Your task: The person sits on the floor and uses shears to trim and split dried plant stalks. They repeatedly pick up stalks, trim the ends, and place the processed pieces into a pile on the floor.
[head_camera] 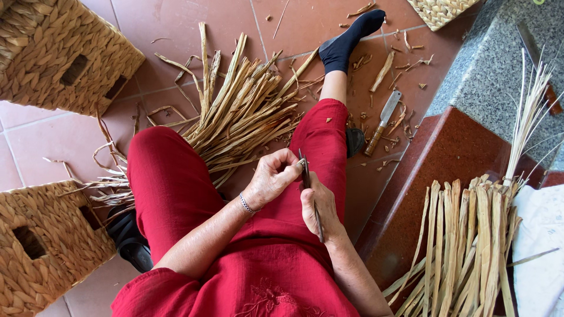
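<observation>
heap of dry reed strips [247, 117] fanned across terracotta floor tiles [176, 23], scraps scattered around. two woven baskets with square handle holes at left, one upper [59, 53], one lower [41, 246]. corner of a third basket [440, 10] at top. wooden-handled knife [382, 120] lying flat beside grey stone step [499, 64]. trimmed strip bundle [464, 235] at lower right.
</observation>
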Demonstrator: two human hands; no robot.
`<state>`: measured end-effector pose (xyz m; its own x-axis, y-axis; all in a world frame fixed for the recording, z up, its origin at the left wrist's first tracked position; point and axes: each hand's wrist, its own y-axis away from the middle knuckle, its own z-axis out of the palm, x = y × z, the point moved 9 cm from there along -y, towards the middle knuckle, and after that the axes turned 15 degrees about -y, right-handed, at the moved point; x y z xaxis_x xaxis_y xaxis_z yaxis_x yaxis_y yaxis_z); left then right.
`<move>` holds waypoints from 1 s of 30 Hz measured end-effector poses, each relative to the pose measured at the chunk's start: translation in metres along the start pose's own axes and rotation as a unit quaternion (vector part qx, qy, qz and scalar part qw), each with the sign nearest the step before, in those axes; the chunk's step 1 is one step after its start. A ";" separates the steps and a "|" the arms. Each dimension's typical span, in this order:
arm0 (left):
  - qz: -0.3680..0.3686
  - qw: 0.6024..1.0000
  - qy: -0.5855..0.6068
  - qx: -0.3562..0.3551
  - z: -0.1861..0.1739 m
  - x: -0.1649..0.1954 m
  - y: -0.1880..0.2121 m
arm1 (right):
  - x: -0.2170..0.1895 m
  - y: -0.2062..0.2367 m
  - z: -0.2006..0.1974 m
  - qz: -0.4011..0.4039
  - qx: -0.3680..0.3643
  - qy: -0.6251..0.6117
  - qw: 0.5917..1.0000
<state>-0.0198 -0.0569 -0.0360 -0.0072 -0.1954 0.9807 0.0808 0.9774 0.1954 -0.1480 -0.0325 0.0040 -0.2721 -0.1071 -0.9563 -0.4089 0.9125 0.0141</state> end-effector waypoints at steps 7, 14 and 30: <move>0.003 0.995 0.082 -0.047 0.010 -0.005 0.003 | -0.007 0.005 0.003 -0.046 0.025 -0.025 0.998; -0.012 0.994 0.089 -0.060 0.022 -0.019 0.009 | 0.021 -0.002 -0.023 0.082 0.098 -0.058 0.990; 0.015 0.996 -0.066 -0.054 0.024 0.014 0.010 | 0.014 0.000 -0.047 0.083 0.227 -0.264 0.934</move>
<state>-0.0427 -0.0480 -0.0197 -0.1331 -0.1477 0.9800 0.1902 0.9666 0.1715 -0.1929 -0.0530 0.0041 0.2167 0.1502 -0.9646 0.0449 0.9855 0.1636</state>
